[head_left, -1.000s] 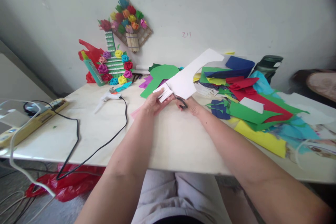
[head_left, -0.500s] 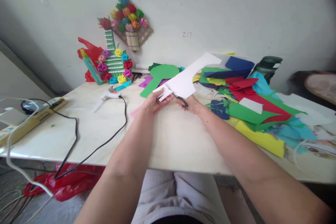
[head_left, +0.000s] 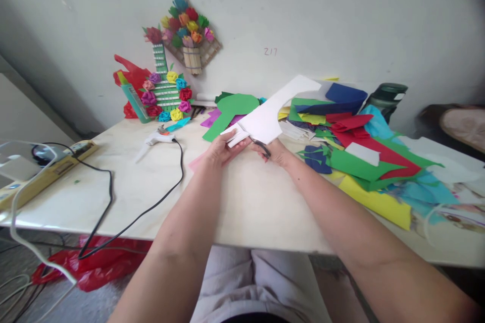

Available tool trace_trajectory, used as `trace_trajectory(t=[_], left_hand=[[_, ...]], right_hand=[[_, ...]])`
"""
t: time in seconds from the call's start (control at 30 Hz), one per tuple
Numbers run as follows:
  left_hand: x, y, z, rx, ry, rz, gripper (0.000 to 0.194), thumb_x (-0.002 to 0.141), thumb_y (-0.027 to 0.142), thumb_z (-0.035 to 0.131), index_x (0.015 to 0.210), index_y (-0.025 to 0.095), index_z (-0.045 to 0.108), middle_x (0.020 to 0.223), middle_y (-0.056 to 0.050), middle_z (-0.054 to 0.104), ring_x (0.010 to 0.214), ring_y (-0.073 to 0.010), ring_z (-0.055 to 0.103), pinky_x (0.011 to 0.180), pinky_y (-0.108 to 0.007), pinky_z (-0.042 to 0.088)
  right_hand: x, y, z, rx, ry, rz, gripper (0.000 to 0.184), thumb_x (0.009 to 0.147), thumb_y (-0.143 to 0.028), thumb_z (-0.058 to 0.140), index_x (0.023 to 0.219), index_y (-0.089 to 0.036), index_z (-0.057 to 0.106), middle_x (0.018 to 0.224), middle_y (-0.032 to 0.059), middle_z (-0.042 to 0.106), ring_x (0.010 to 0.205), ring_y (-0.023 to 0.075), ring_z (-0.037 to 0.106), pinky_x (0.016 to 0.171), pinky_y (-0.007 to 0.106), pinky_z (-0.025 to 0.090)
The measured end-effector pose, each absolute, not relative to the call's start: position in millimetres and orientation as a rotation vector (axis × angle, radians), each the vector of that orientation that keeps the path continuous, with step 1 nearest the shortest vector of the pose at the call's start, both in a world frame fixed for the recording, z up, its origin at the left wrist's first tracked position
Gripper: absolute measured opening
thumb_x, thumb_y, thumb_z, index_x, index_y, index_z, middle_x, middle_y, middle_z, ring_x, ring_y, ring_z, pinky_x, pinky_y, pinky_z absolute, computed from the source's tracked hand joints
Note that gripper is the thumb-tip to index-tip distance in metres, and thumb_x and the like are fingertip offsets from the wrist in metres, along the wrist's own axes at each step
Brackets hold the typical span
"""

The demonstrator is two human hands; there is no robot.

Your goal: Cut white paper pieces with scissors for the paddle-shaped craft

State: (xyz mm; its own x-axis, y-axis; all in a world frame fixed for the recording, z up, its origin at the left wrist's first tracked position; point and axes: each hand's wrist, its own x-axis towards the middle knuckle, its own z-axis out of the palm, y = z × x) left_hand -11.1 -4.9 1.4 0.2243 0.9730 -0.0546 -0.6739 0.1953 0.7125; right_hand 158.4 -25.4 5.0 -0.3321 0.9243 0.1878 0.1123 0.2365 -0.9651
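Note:
My left hand (head_left: 223,148) pinches the narrow lower-left end of a white paper sheet (head_left: 267,116), where narrow slits divide the end into strips. My right hand (head_left: 273,152) is closed around dark-handled scissors (head_left: 262,148), whose blades point left along the lower edge of the sheet, close to the cut strips. The wide part of the sheet reaches up and right, with a curved cut-out on its right side. A pink paper piece (head_left: 197,161) lies under my left hand. Behind the sheet lies a green paper shape (head_left: 237,106).
A white glue gun (head_left: 159,139) lies left, its black cord trailing over the table edge. A yellow power strip (head_left: 49,171) sits far left. Colored paper scraps (head_left: 364,161) crowd the right, beside a dark bottle (head_left: 386,98). A flower-decorated paper guitar (head_left: 166,93) leans against the wall.
The view has shifted slightly. Both hands keep hold of the sheet and scissors in nearly the same place, and the strips at the left end sit a little differently.

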Motion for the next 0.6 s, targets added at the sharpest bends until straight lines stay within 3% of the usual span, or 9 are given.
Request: trace_trajectory(t=[0.23,0.6], left_hand=[[-9.5,-1.1,-4.2,0.759,0.610,1.181,0.015,0.071,0.010,0.057,0.086,0.009,0.055,0.072,-0.009,0.064,0.061,-0.0159,0.063,0.052,-0.022,0.052],[-7.0,-4.1,-0.5,0.738,0.604,1.194,0.012,0.078,0.014,0.051,0.088,0.008,0.054,0.070,-0.010,0.064,0.059,-0.0136,0.062,0.049,-0.019,0.050]], right_hand=[[157.2,-20.6,-4.0,-0.950,-1.705,1.234,0.035,0.061,-0.048,0.063,0.062,-0.017,0.046,0.044,-0.0061,0.043,0.035,0.0050,0.037,0.030,0.018,0.035],[153.4,-20.6,-2.3,-0.983,-1.639,1.157,0.033,0.060,-0.045,0.065,0.068,-0.018,0.049,0.045,-0.0079,0.038,0.036,0.0039,0.033,0.028,0.016,0.027]])
